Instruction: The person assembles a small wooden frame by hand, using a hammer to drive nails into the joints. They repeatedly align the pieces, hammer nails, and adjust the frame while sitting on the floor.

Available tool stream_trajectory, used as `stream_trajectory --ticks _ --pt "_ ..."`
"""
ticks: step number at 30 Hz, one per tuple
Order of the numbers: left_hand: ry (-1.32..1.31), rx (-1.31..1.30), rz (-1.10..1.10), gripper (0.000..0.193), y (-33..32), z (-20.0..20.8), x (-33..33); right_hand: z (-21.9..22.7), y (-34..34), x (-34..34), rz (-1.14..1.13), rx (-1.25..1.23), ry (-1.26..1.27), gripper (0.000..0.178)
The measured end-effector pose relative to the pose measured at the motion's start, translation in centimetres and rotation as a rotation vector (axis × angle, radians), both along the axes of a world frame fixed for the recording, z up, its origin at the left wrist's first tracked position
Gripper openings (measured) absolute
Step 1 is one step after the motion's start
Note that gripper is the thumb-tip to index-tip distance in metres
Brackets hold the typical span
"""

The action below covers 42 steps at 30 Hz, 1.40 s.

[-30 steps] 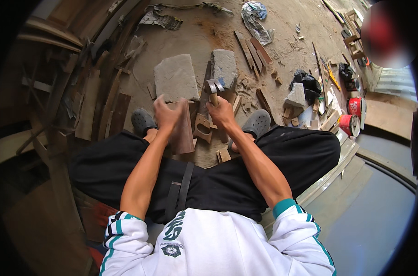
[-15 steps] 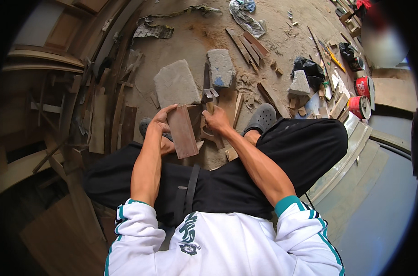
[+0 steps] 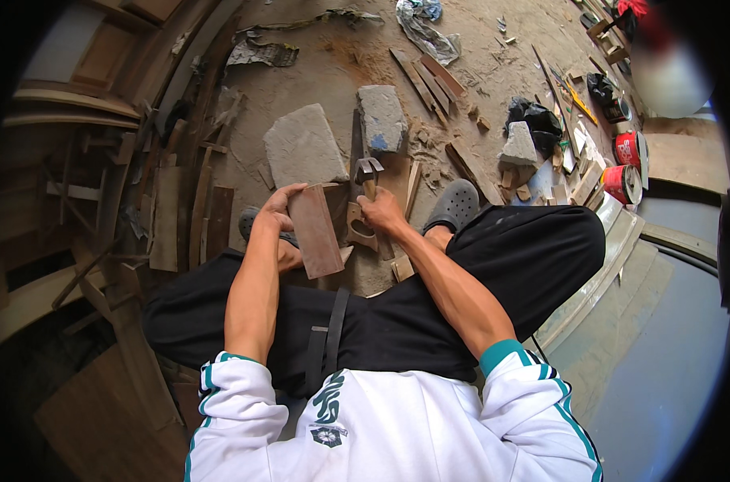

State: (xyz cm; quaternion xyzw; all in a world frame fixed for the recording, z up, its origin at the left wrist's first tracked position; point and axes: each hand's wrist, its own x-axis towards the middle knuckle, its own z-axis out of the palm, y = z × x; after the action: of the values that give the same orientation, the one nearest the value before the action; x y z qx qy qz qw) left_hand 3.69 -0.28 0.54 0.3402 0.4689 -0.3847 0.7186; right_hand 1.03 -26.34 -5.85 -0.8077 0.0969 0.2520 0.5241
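Observation:
My left hand (image 3: 278,212) is closed around the far left edge of a reddish-brown wooden block (image 3: 316,231), which stands tilted between my legs. In my right hand (image 3: 382,210) is a claw hammer (image 3: 369,169), gripped by its wooden handle close to the metal head. The head sits just right of the block's far end, apart from it. Below my right fist lies a wooden piece with a rounded cut-out (image 3: 360,228), resembling a saw handle; part of it is hidden. Two rough stone slabs lie beyond my hands, a broad one (image 3: 305,146) and a narrower one (image 3: 383,118).
Wood offcuts (image 3: 169,217) crowd the left side. More strips (image 3: 426,83) and a plank (image 3: 473,171) lie ahead on the dusty ground. At the right are a stone chunk (image 3: 518,145), a black plastic bag (image 3: 535,122) and red cans (image 3: 622,185). My clog-covered foot (image 3: 453,206) flanks the work.
The view has shifted slightly. My right hand has tipped the hammer head a little, showing more of its claw. Both grips and the block stay nearly the same.

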Motion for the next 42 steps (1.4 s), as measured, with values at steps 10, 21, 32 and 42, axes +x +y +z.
stream_trajectory --ticks 10,21,32,42 --pt "-0.060 0.254 0.000 0.022 3.3 0.7 -1.9 0.1 -1.0 -0.5 0.144 -0.234 0.231 0.041" --pt "-0.292 -0.098 0.391 0.017 6.9 5.7 -3.2 -2.6 -2.4 -0.4 0.205 -0.335 0.263 0.046" --pt "-0.498 -0.204 0.170 0.034 6.3 7.6 -3.5 -4.5 -4.1 -1.4 0.085 -0.411 0.159 0.044" --pt "-0.431 -0.181 0.227 0.020 4.0 7.1 -3.2 -3.3 -7.2 3.6 -0.446 0.443 0.673 0.017"
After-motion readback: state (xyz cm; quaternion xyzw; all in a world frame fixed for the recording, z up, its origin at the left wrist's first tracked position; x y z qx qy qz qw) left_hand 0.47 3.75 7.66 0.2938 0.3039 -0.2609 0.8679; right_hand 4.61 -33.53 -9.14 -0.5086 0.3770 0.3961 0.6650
